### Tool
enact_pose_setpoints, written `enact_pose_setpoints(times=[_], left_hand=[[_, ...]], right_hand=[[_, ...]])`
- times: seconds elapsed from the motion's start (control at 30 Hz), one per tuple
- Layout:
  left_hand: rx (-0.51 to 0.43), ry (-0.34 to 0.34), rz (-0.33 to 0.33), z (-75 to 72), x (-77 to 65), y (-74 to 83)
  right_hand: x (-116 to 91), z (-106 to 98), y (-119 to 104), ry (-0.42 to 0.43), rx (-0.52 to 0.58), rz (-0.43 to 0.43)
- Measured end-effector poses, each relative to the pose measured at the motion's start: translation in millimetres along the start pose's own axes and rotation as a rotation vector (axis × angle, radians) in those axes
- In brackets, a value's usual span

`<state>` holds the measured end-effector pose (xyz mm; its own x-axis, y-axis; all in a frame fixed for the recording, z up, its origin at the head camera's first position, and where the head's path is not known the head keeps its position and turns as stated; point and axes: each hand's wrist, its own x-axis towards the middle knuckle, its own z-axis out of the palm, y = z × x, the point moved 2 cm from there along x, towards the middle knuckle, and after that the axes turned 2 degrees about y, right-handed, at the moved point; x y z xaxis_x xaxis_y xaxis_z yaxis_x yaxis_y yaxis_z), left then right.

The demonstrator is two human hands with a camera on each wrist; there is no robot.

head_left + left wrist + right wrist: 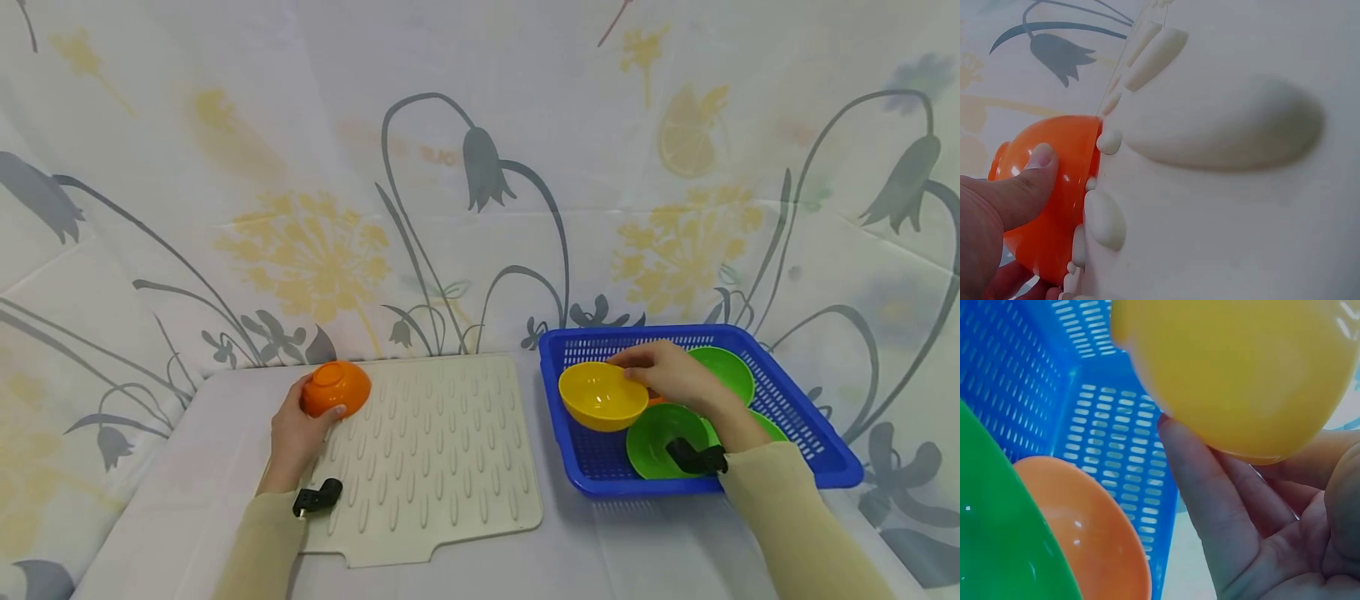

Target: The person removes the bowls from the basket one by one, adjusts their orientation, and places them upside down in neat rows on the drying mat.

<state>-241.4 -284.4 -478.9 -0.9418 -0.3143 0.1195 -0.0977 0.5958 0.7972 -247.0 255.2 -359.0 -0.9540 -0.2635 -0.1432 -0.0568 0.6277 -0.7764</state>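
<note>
My left hand [295, 433] grips an orange bowl [341, 390], which sits bottom up at the far left corner of a cream ridged draining mat [442, 450]. In the left wrist view the thumb presses on the side of the bowl, its rim right at the mat's ridges. Over the left part of a blue plastic basket [834, 458], my right hand [675, 377] holds a yellow bowl [600, 398] by its far right rim, the hollow facing up. The right wrist view shows the fingers on the underside of the yellow bowl's edge.
Several green bowls lie in the basket, one dark green [652, 442] at the front and a lighter green one [722, 371] at the back. Another orange bowl [1097, 531] lies among them. Behind the white-covered table [585, 550] hangs a flower-printed cloth [480, 67].
</note>
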Motion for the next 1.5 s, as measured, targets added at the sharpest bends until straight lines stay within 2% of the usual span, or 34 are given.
enact_pose_setpoints(times=[0.13,0.33,0.7,1.0,1.17,1.5], left_hand=[[0.003,-0.004,0.000,-0.5,-1.3,2.0],[0.009,0.004,0.003,-1.2,-1.3,2.6],[0.027,0.001,0.018,-2.5,-0.2,-1.7],[0.039,-0.084,0.022,-6.0,2.4,3.6],[0.038,-0.094,0.008,-7.5,3.6,3.3],[0.018,-0.075,-0.012,-18.4,-0.9,12.6]], right_hand=[[-6,0,-5,0.010,0.035,0.003],[-12,5,-17,0.027,0.031,-0.026],[-20,26,-41,0.107,-0.079,-0.120],[-26,50,-53,0.157,-0.032,-0.178],[-31,63,-61,0.162,-0.016,-0.206],[-34,93,-69,0.143,0.048,-0.190]])
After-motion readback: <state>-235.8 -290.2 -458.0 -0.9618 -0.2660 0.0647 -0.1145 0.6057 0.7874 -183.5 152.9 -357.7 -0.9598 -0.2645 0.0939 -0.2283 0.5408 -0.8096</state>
